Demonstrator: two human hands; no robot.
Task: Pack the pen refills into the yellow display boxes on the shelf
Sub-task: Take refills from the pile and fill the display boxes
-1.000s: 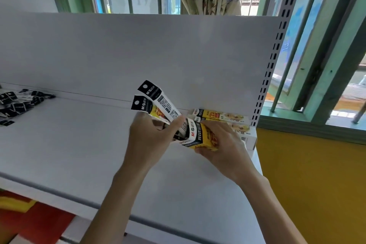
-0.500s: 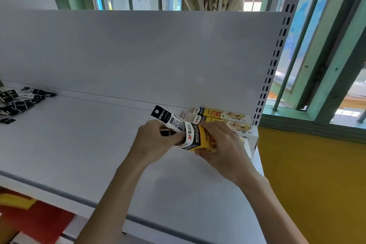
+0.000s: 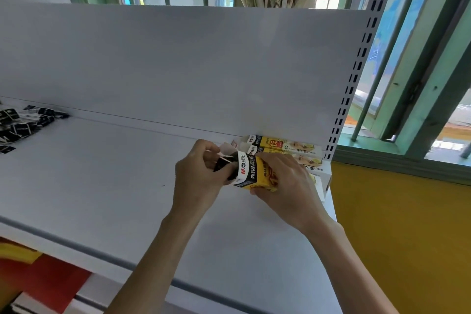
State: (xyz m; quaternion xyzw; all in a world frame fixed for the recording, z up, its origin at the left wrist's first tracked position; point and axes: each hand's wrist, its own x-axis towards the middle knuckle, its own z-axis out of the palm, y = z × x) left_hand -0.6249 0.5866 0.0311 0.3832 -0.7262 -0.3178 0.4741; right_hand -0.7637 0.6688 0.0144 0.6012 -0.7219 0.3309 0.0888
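My right hand (image 3: 283, 186) grips a yellow display box (image 3: 257, 173) with a black and white band, held just above the white shelf (image 3: 102, 173). My left hand (image 3: 198, 176) pinches the black tops of the refill packs (image 3: 223, 162) at the box's open left end, where only their tips and the box flaps show. Two more yellow boxes (image 3: 280, 146) lie stacked against the back panel, behind my right hand.
A pile of loose black-topped refill packs (image 3: 23, 122) lies at the far left of the shelf. The perforated shelf upright (image 3: 356, 76) stands at the right, with a window frame and yellow wall beyond. Red and yellow items sit below the shelf edge.
The refill packs stuck far out of the box a second ago. My left hand has pushed them rightward into it, so only their tips show now.
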